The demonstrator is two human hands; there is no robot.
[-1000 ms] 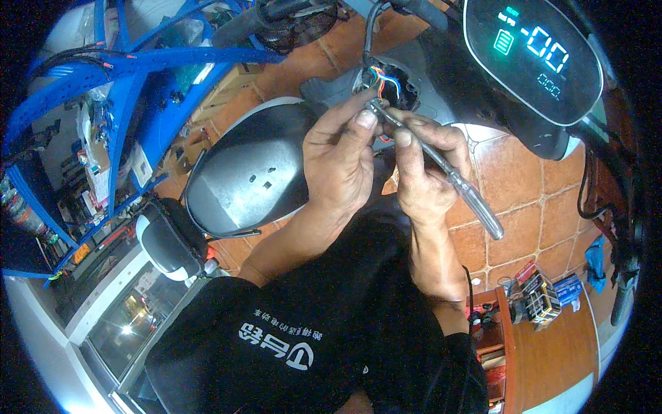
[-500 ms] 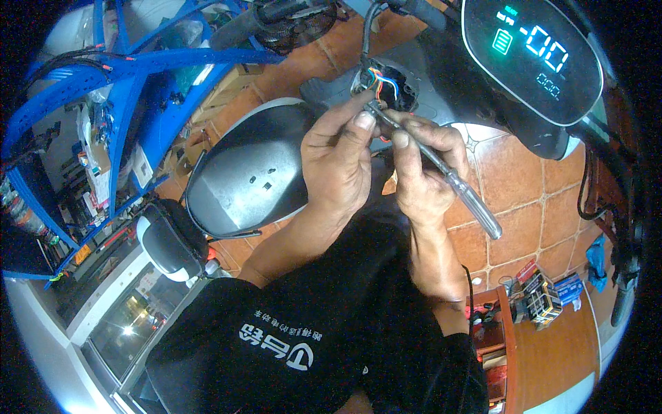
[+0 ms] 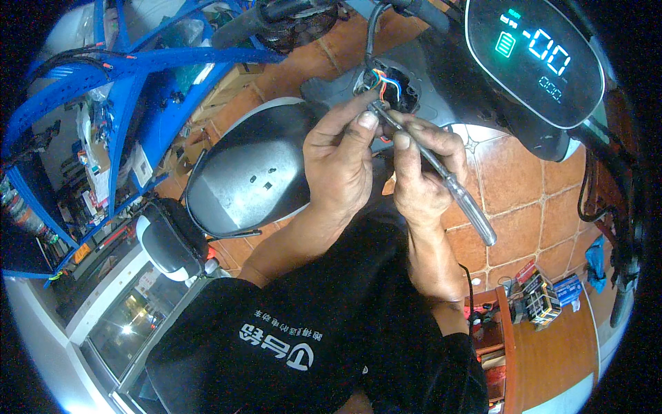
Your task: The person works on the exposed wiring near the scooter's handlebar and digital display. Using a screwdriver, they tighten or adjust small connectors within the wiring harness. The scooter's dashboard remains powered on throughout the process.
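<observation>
My left hand (image 3: 341, 159) is closed, thumb and fingers pinching a small metal part (image 3: 374, 106) at the tip of a long screwdriver (image 3: 448, 176) with a clear handle. My right hand (image 3: 420, 179) grips the screwdriver's shaft, its handle sticking out toward the lower right. Just beyond my fingertips, coloured wires (image 3: 386, 81) come out of a dark open housing (image 3: 405, 96) on the scooter's grey plastic body (image 3: 431, 83). What exactly my left fingertips hold is partly hidden.
A lit dashboard (image 3: 531, 83) hangs at upper right, a dark handlebar (image 3: 283, 14) above. A black seat (image 3: 245, 172) is behind my left hand. Blue racks (image 3: 124, 96) with clutter fill the left; a wooden cabinet (image 3: 552, 359) and boxes (image 3: 541, 297) stand lower right over a tiled floor (image 3: 514, 200).
The screwdriver's handle has dropped slightly toward the bottom of the picture, with my right hand shifting a little. My left hand stays almost in the same place.
</observation>
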